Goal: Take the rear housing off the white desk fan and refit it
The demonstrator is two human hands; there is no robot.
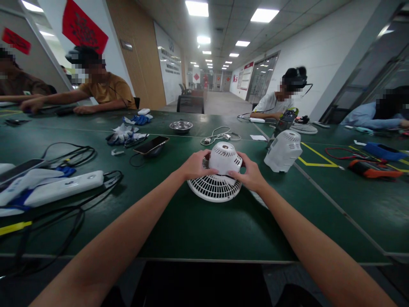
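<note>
Straight ahead, a white fan motor housing (223,158) sits over a round white fan grille (214,194) that lies on the green table. My left hand (198,165) grips the housing's left side, thumb across its front. On the other side my right hand (251,171) is closed around it, its thumb also at the front. The fingers behind the housing are mostly hidden. A pale strip shows under my right wrist, too covered to name. To the right stands a separate white plastic housing (283,151) with slots in its top, touched by neither hand.
A phone (151,145), gloves (126,134), a metal bowl (180,126) and a coiled white cable (220,136) lie beyond my left arm and hands. Cables and a white power strip (65,187) are at left. An orange multimeter (373,168) lies right. Other people sit around the table.
</note>
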